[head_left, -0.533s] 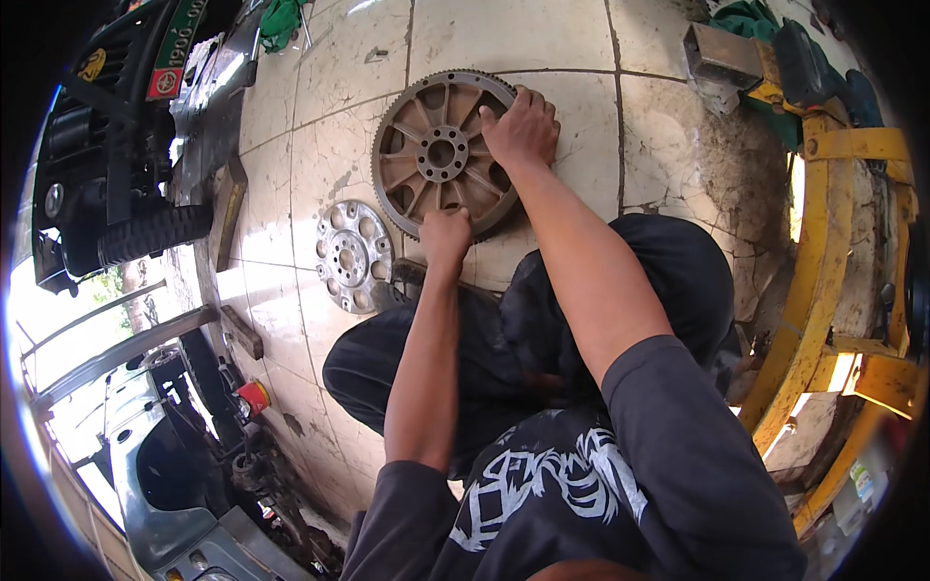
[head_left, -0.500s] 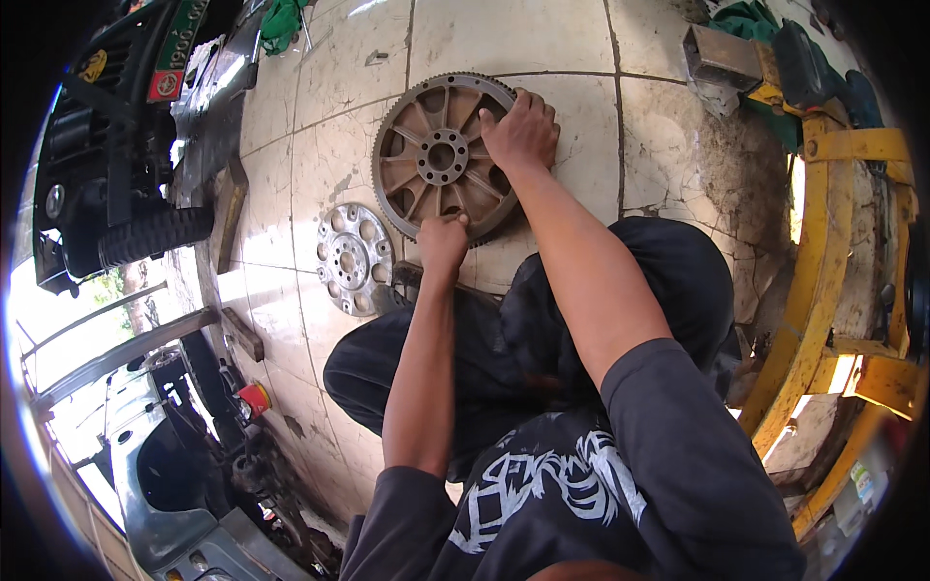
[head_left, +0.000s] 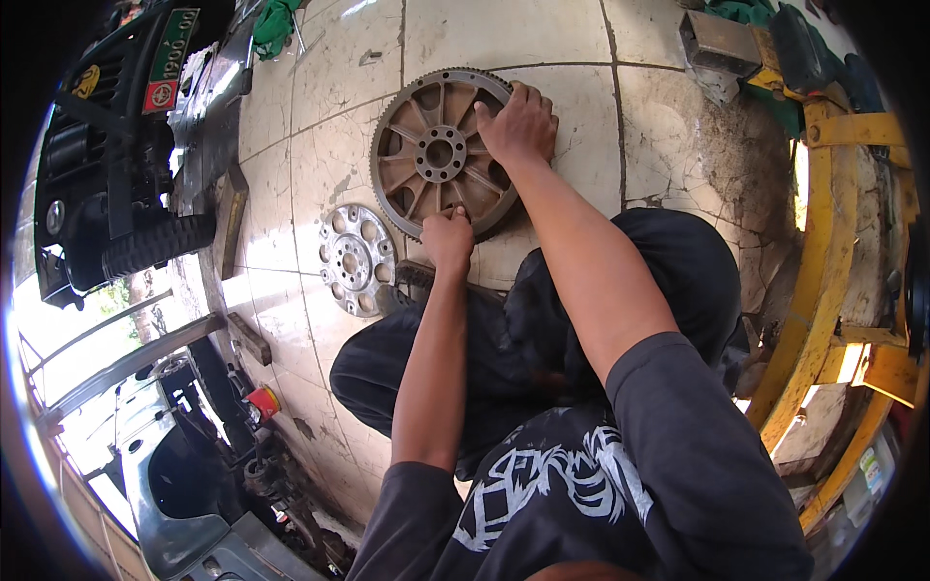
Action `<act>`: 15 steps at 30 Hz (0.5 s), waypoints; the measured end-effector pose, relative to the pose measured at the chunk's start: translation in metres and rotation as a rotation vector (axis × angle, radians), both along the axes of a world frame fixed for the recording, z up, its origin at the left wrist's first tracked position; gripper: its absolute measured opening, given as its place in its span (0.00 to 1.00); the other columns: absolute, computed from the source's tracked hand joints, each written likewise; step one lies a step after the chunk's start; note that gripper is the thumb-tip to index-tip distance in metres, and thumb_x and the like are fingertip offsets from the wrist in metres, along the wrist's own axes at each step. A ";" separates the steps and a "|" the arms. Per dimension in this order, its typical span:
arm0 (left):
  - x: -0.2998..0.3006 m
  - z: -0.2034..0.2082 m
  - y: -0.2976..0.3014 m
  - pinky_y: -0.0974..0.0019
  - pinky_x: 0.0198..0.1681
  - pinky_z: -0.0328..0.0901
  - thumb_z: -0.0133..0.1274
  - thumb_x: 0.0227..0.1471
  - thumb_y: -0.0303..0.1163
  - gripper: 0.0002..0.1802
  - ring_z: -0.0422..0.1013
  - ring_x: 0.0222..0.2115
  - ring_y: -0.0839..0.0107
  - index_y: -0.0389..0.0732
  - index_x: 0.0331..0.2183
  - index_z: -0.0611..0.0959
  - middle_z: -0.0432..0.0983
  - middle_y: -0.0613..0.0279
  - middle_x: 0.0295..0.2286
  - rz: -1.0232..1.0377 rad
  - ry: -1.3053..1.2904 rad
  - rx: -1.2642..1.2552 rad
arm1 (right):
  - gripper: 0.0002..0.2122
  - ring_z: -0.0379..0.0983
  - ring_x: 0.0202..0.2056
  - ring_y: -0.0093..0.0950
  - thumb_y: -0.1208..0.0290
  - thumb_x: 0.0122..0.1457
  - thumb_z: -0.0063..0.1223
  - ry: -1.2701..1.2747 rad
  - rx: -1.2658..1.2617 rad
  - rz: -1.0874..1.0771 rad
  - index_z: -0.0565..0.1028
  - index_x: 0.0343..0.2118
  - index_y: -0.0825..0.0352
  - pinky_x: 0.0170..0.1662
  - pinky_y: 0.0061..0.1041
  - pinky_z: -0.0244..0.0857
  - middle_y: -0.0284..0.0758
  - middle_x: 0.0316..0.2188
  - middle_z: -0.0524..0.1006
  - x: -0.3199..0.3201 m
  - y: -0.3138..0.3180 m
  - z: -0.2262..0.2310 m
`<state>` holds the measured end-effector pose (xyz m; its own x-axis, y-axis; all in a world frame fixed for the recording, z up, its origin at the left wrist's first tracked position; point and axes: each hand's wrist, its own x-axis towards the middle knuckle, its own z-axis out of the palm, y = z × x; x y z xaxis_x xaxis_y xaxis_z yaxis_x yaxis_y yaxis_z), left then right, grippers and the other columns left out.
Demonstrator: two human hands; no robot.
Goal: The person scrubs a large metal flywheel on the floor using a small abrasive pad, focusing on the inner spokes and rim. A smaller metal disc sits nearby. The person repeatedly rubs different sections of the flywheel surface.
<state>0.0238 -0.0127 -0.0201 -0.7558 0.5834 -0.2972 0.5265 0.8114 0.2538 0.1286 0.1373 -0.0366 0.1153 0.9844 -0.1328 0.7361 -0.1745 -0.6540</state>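
Observation:
A large toothed flywheel point(head_left: 402, 172) with brownish spokes and a drilled hub lies on the tiled floor before me. My left hand point(head_left: 449, 238) is closed on its near rim, fingers curled and thumb pointing inward. At the far right edge, my right hand point(head_left: 521, 124) wraps its fingers over the rim, the thumb resting on the inner side. The undersides of the fingers are hidden. Just left of the flywheel lies a smaller silver metal disc point(head_left: 372, 261) with round holes, touched by neither hand.
A yellow steel frame point(head_left: 806, 290) stands at the right, beside a rectangular metal tube point(head_left: 719, 44). On the left are a black vehicle front point(head_left: 116, 165), wooden blocks point(head_left: 232, 221), a red can point(head_left: 262, 404) and a dark green vehicle body part point(head_left: 179, 513). A green cloth point(head_left: 274, 27) lies at the far left.
My left hand has shifted slightly to the right along the near rim. The right hand keeps its hold at the far right edge. The whole view has moved a little.

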 end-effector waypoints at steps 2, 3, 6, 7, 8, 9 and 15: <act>-0.006 -0.010 0.001 0.46 0.50 0.72 0.63 0.58 0.44 0.21 0.80 0.44 0.39 0.34 0.41 0.90 0.84 0.34 0.36 0.049 -0.004 -0.002 | 0.31 0.70 0.60 0.40 0.46 0.61 0.61 0.012 0.026 -0.009 0.72 0.58 0.66 0.61 0.43 0.66 0.41 0.57 0.75 -0.004 0.000 0.002; -0.011 -0.012 -0.003 0.46 0.50 0.72 0.62 0.58 0.44 0.21 0.80 0.44 0.38 0.35 0.41 0.90 0.84 0.34 0.37 0.061 -0.068 0.009 | 0.31 0.70 0.60 0.40 0.46 0.61 0.61 0.017 0.032 -0.019 0.72 0.58 0.67 0.61 0.43 0.66 0.41 0.57 0.75 -0.004 -0.001 0.001; -0.003 0.006 -0.008 0.45 0.51 0.72 0.62 0.59 0.44 0.21 0.80 0.44 0.38 0.35 0.41 0.91 0.84 0.33 0.38 -0.035 -0.147 0.047 | 0.31 0.70 0.60 0.39 0.46 0.60 0.62 -0.004 0.031 -0.027 0.72 0.58 0.66 0.62 0.42 0.66 0.41 0.57 0.75 0.002 0.003 -0.002; 0.003 0.010 -0.010 0.45 0.51 0.72 0.62 0.59 0.44 0.21 0.80 0.44 0.37 0.36 0.42 0.91 0.84 0.33 0.38 -0.086 -0.159 0.055 | 0.31 0.70 0.60 0.39 0.46 0.60 0.62 -0.023 0.025 -0.024 0.72 0.58 0.65 0.61 0.42 0.66 0.41 0.56 0.75 0.005 0.001 -0.004; 0.003 0.009 -0.008 0.45 0.51 0.72 0.62 0.59 0.44 0.20 0.80 0.44 0.37 0.36 0.42 0.91 0.84 0.33 0.38 -0.064 -0.125 0.040 | 0.31 0.71 0.60 0.39 0.46 0.60 0.62 -0.014 0.017 -0.019 0.72 0.58 0.65 0.61 0.42 0.67 0.41 0.56 0.75 0.004 0.000 -0.003; 0.003 0.007 -0.002 0.45 0.51 0.71 0.62 0.59 0.44 0.20 0.80 0.44 0.37 0.36 0.42 0.91 0.84 0.33 0.38 -0.042 -0.091 0.026 | 0.31 0.71 0.60 0.39 0.46 0.60 0.62 -0.006 0.009 -0.015 0.72 0.58 0.65 0.61 0.42 0.67 0.41 0.56 0.76 0.002 0.000 -0.001; 0.003 0.006 -0.013 0.43 0.51 0.71 0.62 0.59 0.43 0.19 0.80 0.43 0.36 0.35 0.41 0.91 0.84 0.33 0.38 -0.064 -0.088 0.085 | 0.30 0.72 0.59 0.40 0.48 0.60 0.62 0.004 0.021 -0.020 0.73 0.57 0.66 0.60 0.42 0.67 0.41 0.55 0.76 0.002 0.001 -0.001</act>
<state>0.0266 -0.0259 -0.0138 -0.6891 0.6557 -0.3085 0.5493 0.7504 0.3676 0.1305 0.1378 -0.0378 0.1350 0.9844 -0.1128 0.7299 -0.1758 -0.6606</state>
